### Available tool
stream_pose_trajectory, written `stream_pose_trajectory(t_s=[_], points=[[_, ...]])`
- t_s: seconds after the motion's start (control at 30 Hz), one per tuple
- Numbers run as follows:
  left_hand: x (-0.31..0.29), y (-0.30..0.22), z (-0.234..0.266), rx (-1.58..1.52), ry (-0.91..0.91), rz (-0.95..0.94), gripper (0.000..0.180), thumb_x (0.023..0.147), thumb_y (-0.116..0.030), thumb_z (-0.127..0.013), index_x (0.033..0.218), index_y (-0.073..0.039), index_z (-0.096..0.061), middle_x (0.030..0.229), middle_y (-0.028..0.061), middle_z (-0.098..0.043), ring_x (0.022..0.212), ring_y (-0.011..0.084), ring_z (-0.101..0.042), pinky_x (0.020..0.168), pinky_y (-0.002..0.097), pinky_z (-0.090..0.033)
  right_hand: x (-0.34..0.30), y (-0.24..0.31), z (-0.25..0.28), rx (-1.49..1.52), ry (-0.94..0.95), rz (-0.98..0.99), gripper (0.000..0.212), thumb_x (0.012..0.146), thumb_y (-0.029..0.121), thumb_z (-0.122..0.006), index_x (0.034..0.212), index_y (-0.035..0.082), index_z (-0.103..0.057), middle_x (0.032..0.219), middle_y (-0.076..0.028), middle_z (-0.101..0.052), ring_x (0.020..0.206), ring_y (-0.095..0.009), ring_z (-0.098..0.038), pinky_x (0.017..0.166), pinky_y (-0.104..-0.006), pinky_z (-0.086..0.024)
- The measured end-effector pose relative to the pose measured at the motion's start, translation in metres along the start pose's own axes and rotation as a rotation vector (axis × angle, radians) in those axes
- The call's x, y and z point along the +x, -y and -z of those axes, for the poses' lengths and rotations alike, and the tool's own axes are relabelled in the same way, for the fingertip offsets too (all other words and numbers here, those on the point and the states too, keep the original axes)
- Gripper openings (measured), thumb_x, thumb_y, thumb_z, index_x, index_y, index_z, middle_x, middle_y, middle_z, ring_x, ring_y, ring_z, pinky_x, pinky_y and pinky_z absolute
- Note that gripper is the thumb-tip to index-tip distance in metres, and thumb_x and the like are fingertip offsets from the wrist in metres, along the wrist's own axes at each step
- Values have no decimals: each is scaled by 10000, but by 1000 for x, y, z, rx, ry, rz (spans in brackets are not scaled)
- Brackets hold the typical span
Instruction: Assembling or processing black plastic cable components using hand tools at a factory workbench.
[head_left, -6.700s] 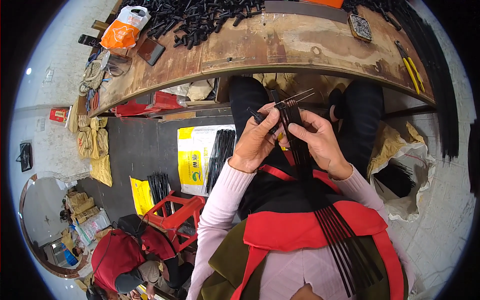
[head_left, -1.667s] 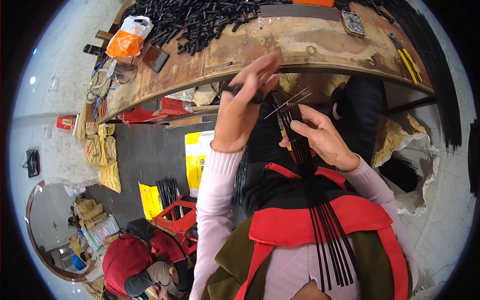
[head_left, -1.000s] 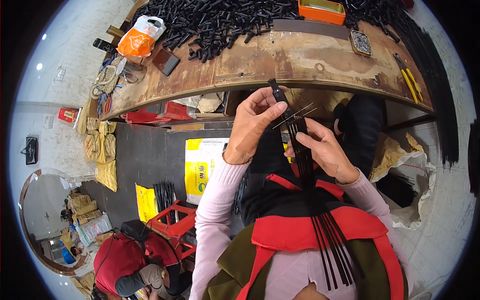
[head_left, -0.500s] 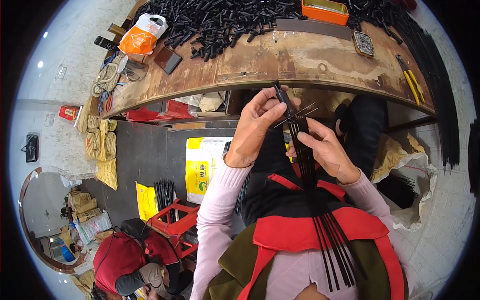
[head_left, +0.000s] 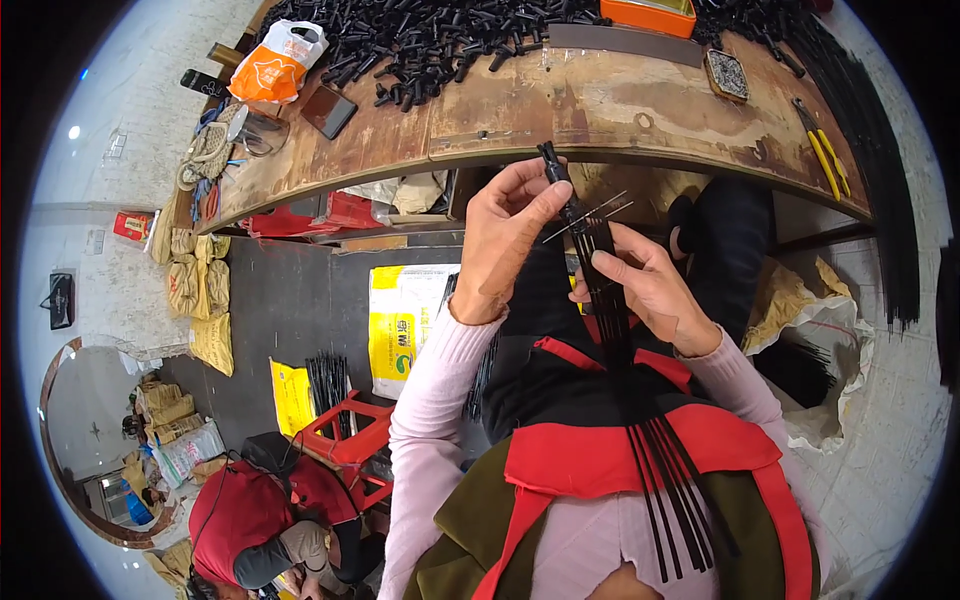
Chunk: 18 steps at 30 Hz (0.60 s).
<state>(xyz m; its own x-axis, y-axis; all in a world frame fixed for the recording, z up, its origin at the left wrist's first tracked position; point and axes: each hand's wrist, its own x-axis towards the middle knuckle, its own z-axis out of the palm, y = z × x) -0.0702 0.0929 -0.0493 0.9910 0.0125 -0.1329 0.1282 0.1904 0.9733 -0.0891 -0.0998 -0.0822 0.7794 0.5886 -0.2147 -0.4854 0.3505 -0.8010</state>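
My left hand grips a black tubular plastic fitting between thumb and fingers, just in front of the table's edge. From its lower end a bundle of long thin black ribs runs down over my lap and fans out across my red-and-black apron. Closed around the ribs below the fitting is my right hand, thumb on top. Two or three thin metal wires cross the bundle between my hands. How they are fastened is too small to see.
A worn wooden table bears a heap of black fittings, an orange tin, a phone and yellow-handled pliers. At lower left a person in red bends beside a red stool. An open sack stands at right.
My left thumb has slid slightly up the fitting. The whole view has shifted a little, while my right hand keeps its hold on the ribs.
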Motion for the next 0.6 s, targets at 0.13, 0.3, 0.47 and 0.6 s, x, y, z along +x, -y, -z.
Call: stream_pose_trajectory(t_s=[0.13, 0.3, 0.47, 0.6], points=[[-1, -5, -6, 2, -32, -14, 359, 881, -105, -720, 1207, 12, -629, 1010, 38, -686, 904, 83, -625, 808, 213, -489, -1, 3, 1, -10, -2, -26, 389, 979, 200, -589, 1312, 18, -501, 955, -75, -643, 852, -189, -663, 794, -353, -557], [-1, 1, -3, 33, -27, -69, 380, 878, -102, -724, 1215, 40, -620, 1028, 45, -675, 913, 86, -618, 820, 219, -496, -2, 3, -1, -1, -18, -29, 397, 982, 195, -585, 1325, 17, -496, 953, -82, -647, 851, -193, -664, 814, -360, -559], [-1, -3, -4, -3, 96, -65, 369, 924, -104, -660, 1263, 23, -590, 1069, 52, -670, 962, 85, -603, 867, 224, -479, 0, -1, 5, 28, 10, 14, 389, 985, 185, -578, 1323, 10, -499, 956, -85, -647, 853, -192, -664, 821, -366, -560], [-1, -6, -2, -17, 145, -38, 367, 933, -97, -646, 1276, 14, -580, 1073, 52, -671, 968, 84, -602, 874, 230, -477, 1, -1, 8, 44, 40, 27, 378, 986, 178, -574, 1315, 5, -504, 957, -82, -647, 857, -189, -663, 824, -372, -563]])
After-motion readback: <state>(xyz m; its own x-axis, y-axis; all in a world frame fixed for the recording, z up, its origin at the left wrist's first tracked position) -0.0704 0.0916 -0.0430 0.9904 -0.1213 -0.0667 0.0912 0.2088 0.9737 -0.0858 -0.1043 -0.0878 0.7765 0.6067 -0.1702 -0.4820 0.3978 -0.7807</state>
